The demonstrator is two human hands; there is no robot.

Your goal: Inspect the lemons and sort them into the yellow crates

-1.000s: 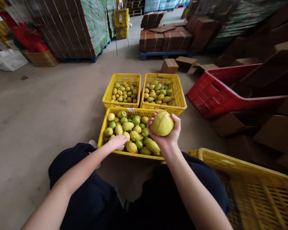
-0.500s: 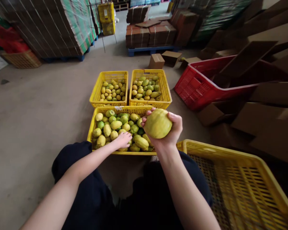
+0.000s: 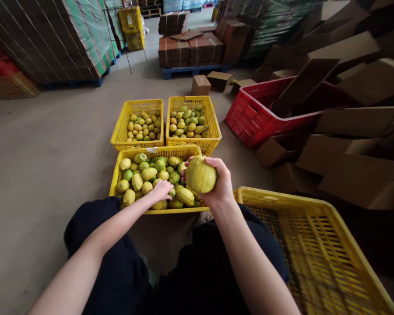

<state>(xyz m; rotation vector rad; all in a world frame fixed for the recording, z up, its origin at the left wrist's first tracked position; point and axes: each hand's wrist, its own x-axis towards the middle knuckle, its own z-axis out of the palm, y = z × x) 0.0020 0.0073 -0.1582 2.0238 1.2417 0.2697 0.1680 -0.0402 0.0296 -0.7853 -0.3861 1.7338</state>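
My right hand [image 3: 219, 186] grips a large yellow-green fruit [image 3: 200, 175] and holds it above the right end of the near yellow crate [image 3: 115, 177]. That crate is full of green and yellow fruits [image 3: 144, 175]. My left hand [image 3: 162, 190] lies palm down on the fruits near the crate's front edge, fingers curled over one of them. Behind it stand two more yellow crates side by side, the left one [image 3: 120, 129] and the right one [image 3: 213, 127], each holding several fruits.
A large yellow crate [image 3: 318, 258] stands at my right knee. A red crate [image 3: 249, 118] with cardboard in it lies to the right, among loose cardboard boxes [image 3: 348, 175]. Pallets of stacked flat cardboard [image 3: 59, 39] and bundles [image 3: 190, 50] stand at the back on bare concrete floor.
My right hand has turned the large fruit and brought it slightly lower and closer. My left hand has stayed on the fruits in the near crate. The camera has swung to the right.
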